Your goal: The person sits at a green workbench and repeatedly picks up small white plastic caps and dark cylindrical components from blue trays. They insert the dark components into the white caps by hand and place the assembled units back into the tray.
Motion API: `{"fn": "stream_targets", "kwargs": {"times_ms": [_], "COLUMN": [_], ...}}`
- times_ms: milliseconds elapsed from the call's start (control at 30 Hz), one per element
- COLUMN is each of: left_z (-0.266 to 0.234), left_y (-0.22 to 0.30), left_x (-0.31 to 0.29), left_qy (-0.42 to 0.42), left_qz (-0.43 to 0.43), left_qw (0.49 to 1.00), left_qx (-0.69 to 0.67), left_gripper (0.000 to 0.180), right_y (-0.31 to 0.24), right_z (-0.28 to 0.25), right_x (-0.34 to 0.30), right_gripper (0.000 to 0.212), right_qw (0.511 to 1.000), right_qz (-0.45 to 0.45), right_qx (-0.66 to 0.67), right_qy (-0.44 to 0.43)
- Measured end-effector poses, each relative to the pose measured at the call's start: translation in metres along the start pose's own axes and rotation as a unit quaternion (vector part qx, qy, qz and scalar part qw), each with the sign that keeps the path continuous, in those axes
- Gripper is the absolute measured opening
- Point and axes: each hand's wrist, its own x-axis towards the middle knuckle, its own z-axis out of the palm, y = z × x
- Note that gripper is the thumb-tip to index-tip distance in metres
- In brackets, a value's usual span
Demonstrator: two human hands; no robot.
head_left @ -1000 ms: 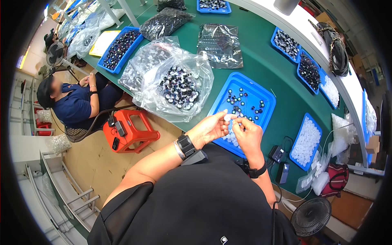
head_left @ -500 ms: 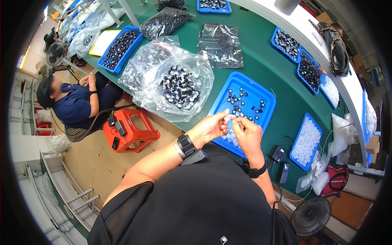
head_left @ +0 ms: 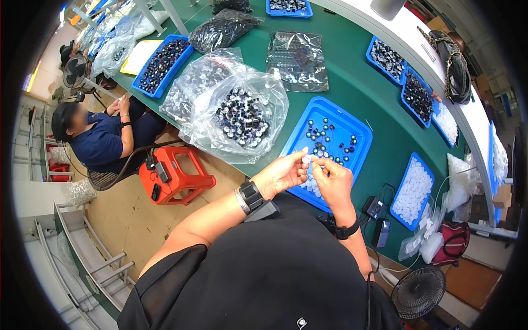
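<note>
Mid-frame, in apparent fine handwork next calling for steadiness, the left hand (head_left: 280, 172) pinches a small round white plastic-looking piece (head_left: 306, 159) beside the right hand (head_left: 336, 181), whose fingers are bent, hold unclear.

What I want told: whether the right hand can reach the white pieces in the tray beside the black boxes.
Likely yes: the white pieces lie uncovered, nothing tall stands between, though the right hand looks busy beside the left hand.

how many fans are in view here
2: one dark round fan at the lower right, and a second fan in the background at the upper left. Others could be hidden behind the clutter or past the dark rim.
</note>
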Motion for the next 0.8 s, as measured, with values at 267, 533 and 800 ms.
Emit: {"fn": "stream_targets", "kwargs": {"times_ms": [267, 533, 800], "left_z": [0.0005, 0.0037, 0.0059], "left_y": [0.001, -0.0013, -0.0024], "left_x": [0.0005, -0.0009, -0.0006], "left_qy": [-0.015, -0.007, -0.002], "left_qz": [0.003, -0.005, 0.002], "left_qw": [1.0, 1.0, 0.998], "left_qx": [0.016, 0.026, 0.058], "left_gripper": [0.026, 0.021, 0.02], "right_y": [0.0019, 0.0013, 0.0048], "right_z": [0.0004, 0.0016, 0.005], "right_x": [0.0011, 0.0015, 0.0013], "right_gripper": [0.01, 0.009, 0.007], "right_qw": [1.0, 1.0, 0.998], "right_qz": [0.021, 0.02, -0.019], "right_qx": [-0.01, -0.003, -0.052], "right_qy": [0.002, 0.013, 0.029]}}
